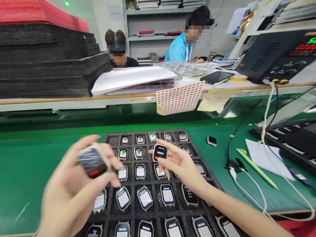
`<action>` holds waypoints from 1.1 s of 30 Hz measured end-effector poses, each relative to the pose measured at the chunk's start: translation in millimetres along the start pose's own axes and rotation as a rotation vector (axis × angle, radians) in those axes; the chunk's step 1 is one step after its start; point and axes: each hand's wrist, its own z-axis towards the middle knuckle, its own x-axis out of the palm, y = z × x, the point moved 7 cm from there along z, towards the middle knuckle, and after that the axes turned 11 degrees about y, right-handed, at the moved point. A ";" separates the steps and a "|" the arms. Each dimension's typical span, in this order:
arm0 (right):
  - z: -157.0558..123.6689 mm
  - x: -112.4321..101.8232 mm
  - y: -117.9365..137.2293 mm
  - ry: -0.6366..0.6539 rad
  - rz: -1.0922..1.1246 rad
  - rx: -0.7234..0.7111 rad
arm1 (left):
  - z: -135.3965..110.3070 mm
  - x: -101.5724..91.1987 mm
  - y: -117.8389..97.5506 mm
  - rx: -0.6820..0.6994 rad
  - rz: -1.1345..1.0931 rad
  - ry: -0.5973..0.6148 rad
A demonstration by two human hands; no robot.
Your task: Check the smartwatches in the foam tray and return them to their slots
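Observation:
My left hand point(74, 184) is closed around a smartwatch case point(93, 161) without a strap, held up at the left; motion blurs its screen. In my right hand point(181, 163), a second smartwatch case point(160, 152) is pinched between thumb and fingers, its dark screen lit with a small grey button and an orange-red patch. Both hands are above a black foam tray point(133, 204) divided into square pockets. Several strapless watch cases point(140, 171) lie in the pockets with their screens on, many showing white keypad-like pages, some with green blocks. My right forearm hides part of the tray.
One watch case point(211, 141) lies on the green mat right of the tray, near cables point(233, 169), a green pen point(256, 168) and white paper point(268, 158). Behind are a shelf edge point(118, 99), stacked black foam point(49, 65), a phone point(217, 77) and a power supply point(278, 56). Two people sit beyond.

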 end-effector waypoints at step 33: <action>-9.3 6.5 1.6 0.046 -0.037 0.035 | 21.6 36.3 86.7 -0.146 -0.148 0.394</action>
